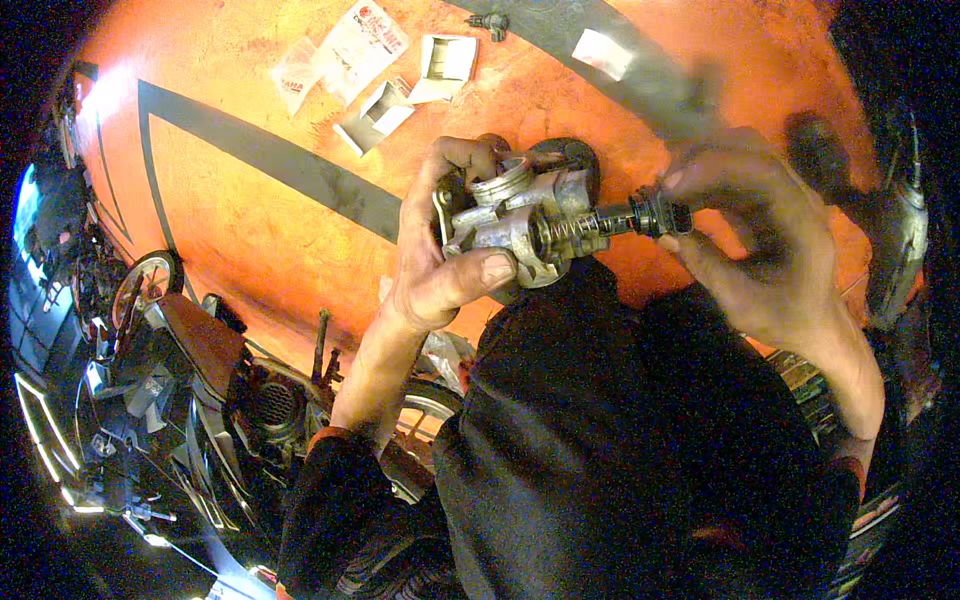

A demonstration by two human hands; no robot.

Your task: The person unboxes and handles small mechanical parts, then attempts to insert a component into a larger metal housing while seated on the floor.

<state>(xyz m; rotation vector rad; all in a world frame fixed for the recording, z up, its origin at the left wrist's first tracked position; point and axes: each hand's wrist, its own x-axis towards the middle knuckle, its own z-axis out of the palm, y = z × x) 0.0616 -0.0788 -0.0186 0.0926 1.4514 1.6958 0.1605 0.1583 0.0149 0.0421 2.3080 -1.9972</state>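
Note:
My left hand [432,285] is closed round a metal throttle body [490,238], its thumb pressed on the near side and its fingers round the far side. A round open bore shows on top of this casting. My right hand [775,265] is closed, pinching a black sensor-like valve [655,214] with a connector end between thumb and forefinger. From that valve a shaft with a coil spring [574,228] points left into an opening in the throttle body. How deep the tip sits inside is hidden.
On the orange floor [260,220] with dark stripes lie two small open white boxes [447,66], clear plastic bags [362,45], a small black part [489,24] and a white slip [603,54]. Motorcycle parts [270,400] fill the left side; a metal casing [903,240] is at the right.

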